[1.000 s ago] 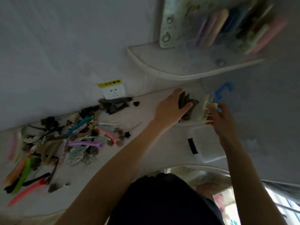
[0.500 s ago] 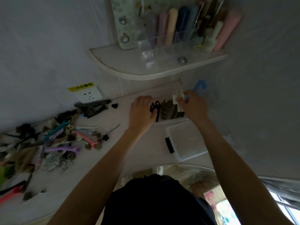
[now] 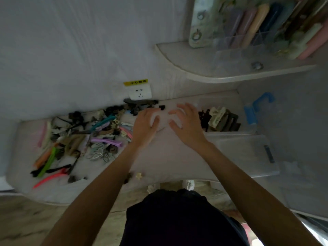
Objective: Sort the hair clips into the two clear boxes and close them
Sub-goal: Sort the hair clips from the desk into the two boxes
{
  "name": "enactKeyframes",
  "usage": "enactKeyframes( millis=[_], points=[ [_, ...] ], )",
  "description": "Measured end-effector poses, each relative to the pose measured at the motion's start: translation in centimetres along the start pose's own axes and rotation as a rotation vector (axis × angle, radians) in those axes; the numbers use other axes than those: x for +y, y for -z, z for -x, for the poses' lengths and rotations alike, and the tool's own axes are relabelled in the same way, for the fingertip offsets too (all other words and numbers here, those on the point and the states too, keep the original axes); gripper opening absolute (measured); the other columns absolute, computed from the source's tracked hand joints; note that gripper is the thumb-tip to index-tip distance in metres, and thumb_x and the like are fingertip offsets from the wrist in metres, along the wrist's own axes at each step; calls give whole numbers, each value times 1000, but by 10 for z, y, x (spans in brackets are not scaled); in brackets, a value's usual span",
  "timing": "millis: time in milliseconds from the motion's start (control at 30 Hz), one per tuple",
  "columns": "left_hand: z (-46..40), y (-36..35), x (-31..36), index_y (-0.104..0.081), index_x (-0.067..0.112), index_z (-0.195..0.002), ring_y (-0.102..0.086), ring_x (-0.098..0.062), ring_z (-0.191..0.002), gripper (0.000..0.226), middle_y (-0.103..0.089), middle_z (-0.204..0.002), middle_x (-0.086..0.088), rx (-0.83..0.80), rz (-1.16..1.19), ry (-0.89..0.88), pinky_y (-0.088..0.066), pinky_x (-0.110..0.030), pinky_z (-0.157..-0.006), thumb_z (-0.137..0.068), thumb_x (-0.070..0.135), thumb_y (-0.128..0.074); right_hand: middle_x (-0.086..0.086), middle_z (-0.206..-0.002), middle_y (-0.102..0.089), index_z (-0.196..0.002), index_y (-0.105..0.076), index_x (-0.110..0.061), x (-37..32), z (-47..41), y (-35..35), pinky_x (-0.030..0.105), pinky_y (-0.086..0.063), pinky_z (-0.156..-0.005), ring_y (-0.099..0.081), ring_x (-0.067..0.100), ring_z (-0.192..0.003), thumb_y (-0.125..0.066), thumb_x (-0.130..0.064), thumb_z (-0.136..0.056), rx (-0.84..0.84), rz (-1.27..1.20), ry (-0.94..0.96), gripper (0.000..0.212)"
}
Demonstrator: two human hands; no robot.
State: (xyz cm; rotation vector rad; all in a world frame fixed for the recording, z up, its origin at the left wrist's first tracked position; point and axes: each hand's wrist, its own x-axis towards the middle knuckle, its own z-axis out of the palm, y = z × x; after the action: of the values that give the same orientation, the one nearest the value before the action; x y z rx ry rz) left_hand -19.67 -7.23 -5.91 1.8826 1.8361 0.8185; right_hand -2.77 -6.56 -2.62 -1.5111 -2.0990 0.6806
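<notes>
hair clips (image 3: 92,137) heaped left; left grip (image 3: 146,125) and right grip (image 3: 186,123) both released, fingers spread, empty

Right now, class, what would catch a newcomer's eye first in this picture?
A jumble of colourful hair clips covers the counter's left side. Both hands, left hand and right hand, hover empty mid-counter, fingers spread. To their right, claw clips stand packed in a clear box, its lid lying nearer.

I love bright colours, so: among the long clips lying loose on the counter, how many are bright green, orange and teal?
Bright green long clip: 1
Orange long clip: 1
Teal long clip: 1
Total: 3
</notes>
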Motion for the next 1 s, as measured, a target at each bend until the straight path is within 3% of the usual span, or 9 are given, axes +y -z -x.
enactKeyframes(
  millis=[133, 267, 367, 433, 633, 733, 867, 900, 1000],
  points=[
    [-26, 41, -69, -47, 8, -132, -41, -32, -127, 47, -47, -138, -13, -157, -320, -63, -34, -42, -106, -87, 15, -56, 11, -148, -31, -134, -43, -16, -5, -18, -52, 42, -19, -114, -19, 29, -140, -52, -23, -90, -328, 125, 86, 45],
    [-52, 50, -88, -35, 9, -140, -33, -31, -133, 59, -39, -144, -12, -314, -440, -146, -30, -42, -108, -86, 20, -57, 9, -156, -14, -145, -23, -20, -4, -25, -93, 38, -12, -115, -9, 26, -143, -49, -26, -92, -583, 230, 37, 60],
    [-57, 37, -89, -30, 12, -142, -35, -30, -129, 63, -41, -142, -11, -348, -592, -123, -29, -40, -103, -88, 33, -54, 10, -156, -13, -142, -31, -21, -3, -18, -106, 38, -12, -115, -8, 28, -143, -50, -26, -92, -566, 271, 20, 54],
    [-56, 30, -92, -39, 13, -137, -39, -31, -125, 57, -48, -135, -12, -320, -599, -94, -29, -40, -102, -88, 38, -55, 11, -155, -18, -137, -40, -19, -2, -13, -110, 38, -16, -114, -11, 28, -143, -52, -23, -91, -491, 275, 41, 48],
    [-33, 51, -106, -61, 12, -114, -59, -31, -103, 46, -66, -109, -11, -42, -337, -125, -46, -40, -90, -79, 40, -63, 11, -148, -33, -131, -48, -18, -9, -13, -119, 40, -22, -112, -24, 30, -137, -52, -18, -90, -364, 236, -18, 41],
    [-11, 81, -106, -55, 16, -122, -57, -23, -104, 46, -63, -113, -6, -25, -38, 85, -45, -35, -88, -82, 37, -65, 14, -138, -45, -126, -53, -16, -26, -13, -123, 40, -29, -107, -37, 32, -128, -50, -14, -86, -260, 180, 1, 40],
    [33, 113, -113, -52, 17, -120, -59, -14, -98, 44, -64, -109, 2, 138, 243, 482, -48, -30, -83, -82, 35, -65, 18, -122, -57, -118, -57, -9, -59, -21, -133, 46, -47, -91, -51, 37, -110, -46, -23, -83, -293, 112, 281, 40],
    [47, 119, -117, -52, 16, -119, -60, -14, -95, 43, -63, -106, 3, 187, 313, 588, -49, -30, -82, -82, 34, -66, 18, -126, -55, -122, -55, -10, -69, -23, -139, 47, -45, -94, -49, 37, -114, -47, -23, -84, -349, 116, 346, 40],
    [89, 131, -138, -53, 18, -108, -62, -20, -92, 36, -63, -99, 0, 339, 409, 801, -51, -39, -84, -81, 36, -67, 12, -145, -38, -135, -43, -19, -89, -28, -160, 47, -22, -113, -29, 33, -135, -54, -25, -88, -599, 271, 538, 49]
  ],
)
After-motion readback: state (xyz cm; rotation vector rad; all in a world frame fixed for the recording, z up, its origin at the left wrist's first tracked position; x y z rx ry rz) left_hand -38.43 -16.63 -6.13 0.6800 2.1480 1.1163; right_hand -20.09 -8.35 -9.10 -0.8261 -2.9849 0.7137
